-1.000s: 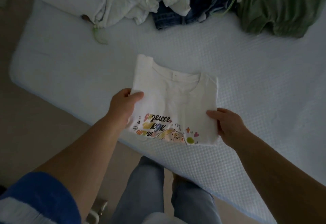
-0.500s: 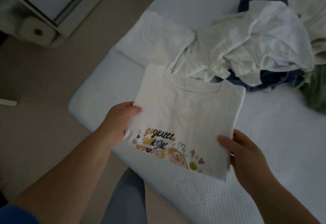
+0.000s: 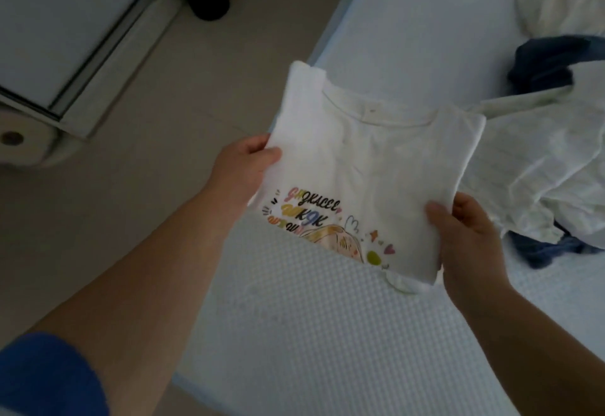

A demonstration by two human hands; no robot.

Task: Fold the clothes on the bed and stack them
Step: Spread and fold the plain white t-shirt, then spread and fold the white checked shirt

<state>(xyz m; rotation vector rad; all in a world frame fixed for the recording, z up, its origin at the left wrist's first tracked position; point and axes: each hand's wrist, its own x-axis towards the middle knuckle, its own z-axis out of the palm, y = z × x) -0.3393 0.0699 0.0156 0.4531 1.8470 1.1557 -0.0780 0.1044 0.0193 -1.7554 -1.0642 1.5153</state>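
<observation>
The folded white T-shirt (image 3: 370, 166) has lifted off the bed (image 3: 327, 333) and swung leftward — left hand (image 3: 244, 166) and right hand (image 3: 465, 242) each grip pinching an edge — likely heading to the stack spot.

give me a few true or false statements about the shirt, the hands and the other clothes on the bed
1. Both hands grip the folded white t-shirt: the left hand and the right hand. True.
2. The shirt is plain, without any print. False: colourful lettering and a cartoon show on its front.
3. Unfolded clothes lie on the bed: a white garment and a dark blue garment. True.
4. The shirt lies flat on the floor. False: it is held up at the bed's edge.
</observation>
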